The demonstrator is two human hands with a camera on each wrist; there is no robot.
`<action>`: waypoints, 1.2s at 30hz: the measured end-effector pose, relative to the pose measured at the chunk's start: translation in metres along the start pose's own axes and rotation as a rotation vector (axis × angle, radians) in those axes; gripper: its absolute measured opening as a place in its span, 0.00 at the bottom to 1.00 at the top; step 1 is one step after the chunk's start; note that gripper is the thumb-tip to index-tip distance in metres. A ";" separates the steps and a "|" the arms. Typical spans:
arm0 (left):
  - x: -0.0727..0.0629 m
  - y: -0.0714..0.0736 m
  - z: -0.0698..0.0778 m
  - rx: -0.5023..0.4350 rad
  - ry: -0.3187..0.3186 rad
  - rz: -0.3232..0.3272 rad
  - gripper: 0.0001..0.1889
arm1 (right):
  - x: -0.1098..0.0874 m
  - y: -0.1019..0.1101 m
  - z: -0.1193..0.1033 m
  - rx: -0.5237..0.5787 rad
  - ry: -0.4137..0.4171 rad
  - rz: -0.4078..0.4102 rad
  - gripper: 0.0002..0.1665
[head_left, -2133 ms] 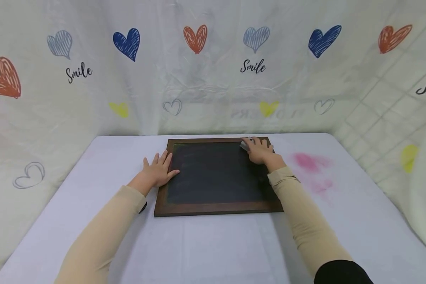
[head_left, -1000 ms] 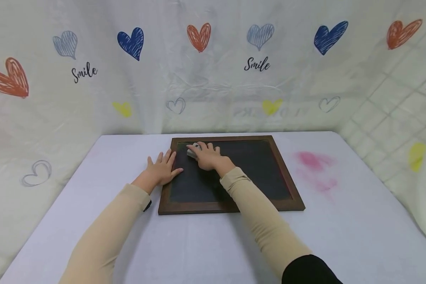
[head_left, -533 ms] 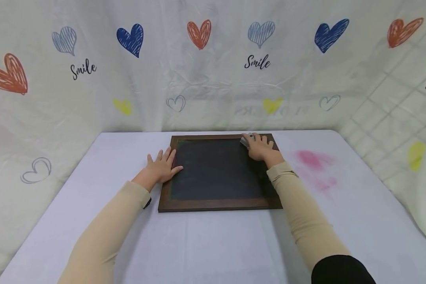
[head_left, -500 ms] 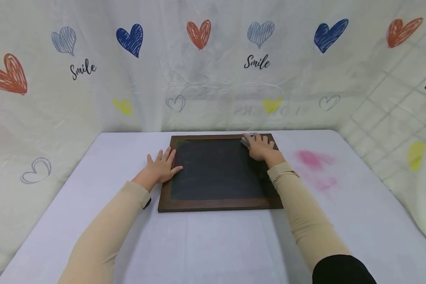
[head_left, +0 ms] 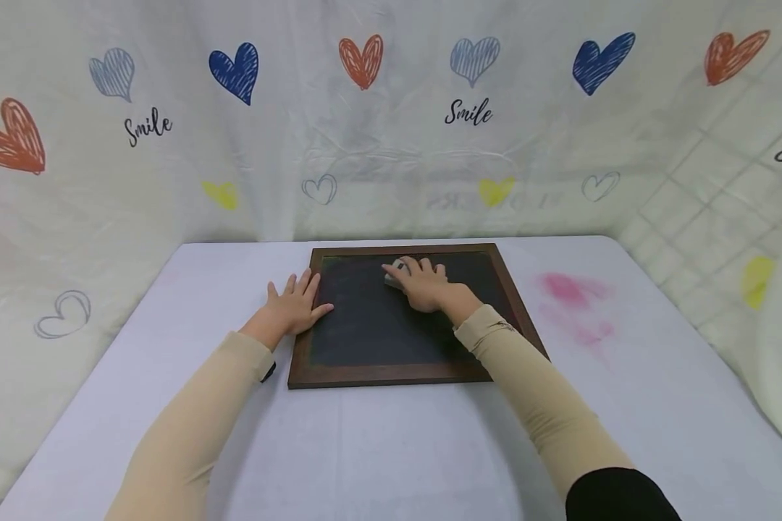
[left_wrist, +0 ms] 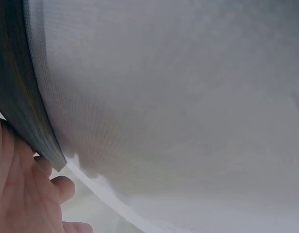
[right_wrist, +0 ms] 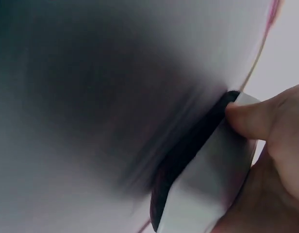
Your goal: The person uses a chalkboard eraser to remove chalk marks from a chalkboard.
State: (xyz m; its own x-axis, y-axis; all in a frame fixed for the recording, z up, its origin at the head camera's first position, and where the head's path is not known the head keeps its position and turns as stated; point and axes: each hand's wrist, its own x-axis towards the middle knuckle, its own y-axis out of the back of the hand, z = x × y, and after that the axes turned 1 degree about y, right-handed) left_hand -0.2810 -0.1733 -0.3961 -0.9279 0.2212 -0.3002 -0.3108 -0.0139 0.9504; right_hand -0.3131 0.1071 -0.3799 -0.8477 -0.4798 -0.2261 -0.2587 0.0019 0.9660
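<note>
A blackboard [head_left: 365,325] in a brown wooden frame lies flat on the white-covered table. My left hand [head_left: 291,307] rests with spread, straight fingers on the left side of its frame. In the left wrist view that hand [left_wrist: 28,189] lies against the dark frame edge [left_wrist: 25,92]. My right hand [head_left: 423,284] grips a light-coloured board eraser [head_left: 396,273] on the upper middle of the board. In the right wrist view the eraser [right_wrist: 207,170] shows a white body and a dark felt side against the board, with the thumb [right_wrist: 251,119] along it.
A pink smudge [head_left: 570,293] stains the white tablecloth [head_left: 391,449] right of the board. Behind the table hangs a pale curtain [head_left: 391,130] printed with hearts and the word Smile.
My right hand has swept the eraser left and right along the board's top; in the last half second it came left from the upper right corner. The left hand stays put.
</note>
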 end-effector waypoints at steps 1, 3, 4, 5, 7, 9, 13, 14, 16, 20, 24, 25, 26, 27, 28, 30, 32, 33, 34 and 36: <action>0.001 0.000 0.000 0.002 0.002 -0.001 0.43 | -0.001 -0.002 -0.009 -0.029 0.035 -0.016 0.37; 0.001 0.000 0.000 0.007 0.006 -0.003 0.44 | -0.005 -0.004 -0.025 -0.080 0.117 -0.042 0.37; 0.002 0.000 0.001 0.008 0.009 -0.002 0.44 | -0.008 -0.005 -0.032 -0.101 0.159 -0.053 0.37; 0.002 -0.001 0.001 0.012 0.011 -0.004 0.44 | -0.011 -0.005 -0.039 -0.115 0.199 -0.064 0.37; 0.002 -0.001 0.000 0.015 0.015 -0.003 0.44 | -0.017 -0.006 -0.050 -0.120 0.277 -0.077 0.37; 0.003 -0.001 0.000 0.021 0.017 -0.004 0.44 | -0.022 -0.005 -0.057 -0.112 0.330 -0.087 0.38; 0.001 0.000 0.000 0.022 0.024 -0.008 0.44 | -0.021 -0.003 -0.056 -0.090 0.347 -0.070 0.38; 0.000 0.001 0.001 0.021 0.026 -0.008 0.44 | -0.019 -0.003 -0.051 -0.080 0.331 -0.056 0.38; -0.001 0.002 0.002 0.014 0.024 -0.009 0.43 | -0.014 0.000 -0.039 -0.057 0.277 -0.029 0.38; -0.002 0.003 0.002 0.009 0.019 -0.019 0.43 | -0.004 0.003 0.006 0.017 0.091 0.041 0.39; 0.000 0.000 0.002 0.018 0.014 -0.016 0.43 | -0.003 0.000 0.059 0.097 -0.106 0.117 0.38; 0.001 0.000 0.002 0.019 0.013 -0.013 0.43 | -0.004 0.000 0.069 0.112 -0.149 0.125 0.38; 0.001 0.000 0.002 0.019 0.010 -0.010 0.43 | -0.005 0.001 0.076 0.123 -0.181 0.130 0.38; 0.001 0.000 0.002 0.019 0.010 -0.007 0.43 | -0.006 0.001 0.081 0.131 -0.211 0.129 0.38; 0.001 0.000 0.002 0.016 0.010 -0.006 0.43 | -0.006 0.003 0.084 0.134 -0.230 0.129 0.37; 0.004 -0.001 0.001 0.012 0.010 -0.008 0.44 | -0.005 0.005 0.084 0.135 -0.253 0.112 0.37; 0.003 0.000 0.001 0.007 0.012 -0.013 0.44 | -0.001 0.009 0.077 0.135 -0.252 0.095 0.37; 0.002 0.001 0.001 0.006 0.014 -0.015 0.44 | 0.002 0.009 0.072 0.131 -0.247 0.088 0.36; 0.002 0.001 0.001 0.003 0.014 -0.016 0.44 | 0.005 0.011 0.066 0.125 -0.236 0.084 0.36; -0.001 0.002 0.002 0.002 0.016 -0.019 0.43 | 0.015 0.011 0.051 0.119 -0.209 0.075 0.36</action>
State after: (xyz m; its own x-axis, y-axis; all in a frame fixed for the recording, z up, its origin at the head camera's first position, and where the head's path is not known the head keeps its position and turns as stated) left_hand -0.2798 -0.1715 -0.3937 -0.9250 0.2058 -0.3194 -0.3279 -0.0077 0.9447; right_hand -0.3522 0.1446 -0.3788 -0.9408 -0.2825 -0.1873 -0.2335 0.1395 0.9623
